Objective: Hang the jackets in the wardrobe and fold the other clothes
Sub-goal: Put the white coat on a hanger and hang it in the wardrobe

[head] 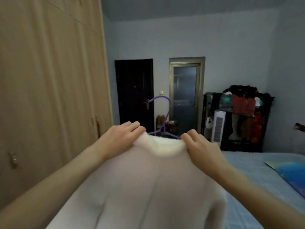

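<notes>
1. Jacket (pixel 148 187), pale and fleecy, draped on purple hanger (pixel 162 116), held up between wardrobe (pixel 49 80) and bed (pixel 247 171).
2. Left hand (pixel 118 139) and right hand (pixel 203 146) pinching the collar, fingers (pixel 132 125) curled on fabric.
3. Probably soft, light, floppy; likely to slide off.
4. Best carried by the hook.

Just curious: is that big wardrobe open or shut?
Shut: the wardrobe doors form one flat closed front; the pale jacket is outside it.
</notes>
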Motion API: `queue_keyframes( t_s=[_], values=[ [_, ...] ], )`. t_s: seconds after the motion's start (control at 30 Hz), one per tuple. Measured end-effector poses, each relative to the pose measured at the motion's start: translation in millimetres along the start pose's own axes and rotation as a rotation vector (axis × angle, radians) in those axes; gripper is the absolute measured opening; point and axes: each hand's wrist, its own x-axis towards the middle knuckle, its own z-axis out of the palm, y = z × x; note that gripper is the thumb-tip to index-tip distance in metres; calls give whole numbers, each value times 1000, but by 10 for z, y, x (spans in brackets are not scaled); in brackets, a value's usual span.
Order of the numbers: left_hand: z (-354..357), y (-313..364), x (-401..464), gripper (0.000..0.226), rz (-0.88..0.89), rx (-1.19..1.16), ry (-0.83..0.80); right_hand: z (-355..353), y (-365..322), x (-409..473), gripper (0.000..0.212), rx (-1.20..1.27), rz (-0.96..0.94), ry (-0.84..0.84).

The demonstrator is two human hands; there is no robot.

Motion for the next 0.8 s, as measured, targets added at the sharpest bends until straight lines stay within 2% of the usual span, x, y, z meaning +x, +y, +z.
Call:
queue_keyframes(
  t_s=[0.17, 0.3, 0.43, 0.53, 0.7, 0.8],
  values=[
    [-565, -211, -582, 55, -92, 156, -183, 57, -494, 512, 52, 38, -231, 78],
    [-1056, -216, -1138, 55, -266, 290, -298, 29, -999, 815, 69, 72, -388, 279],
    [-1674, -36, -1635, 46, -434, 397, -399, -121, -1652, 1050, 86, 345, -452, 452],
    [-2222, 152, -1983, 44, -538, 449, -471, -271, -2204, 1060, 80, 480, -536, 539],
    [-3133, 424, -2514, 39, -685, 598, -568, -489, -3027, 898, 57, 500, -654, 780],
    [-3582, 634, -2835, 39, -728, 657, -610, -630, -3574, 724, 59, 549, -700, 758]
  ],
)
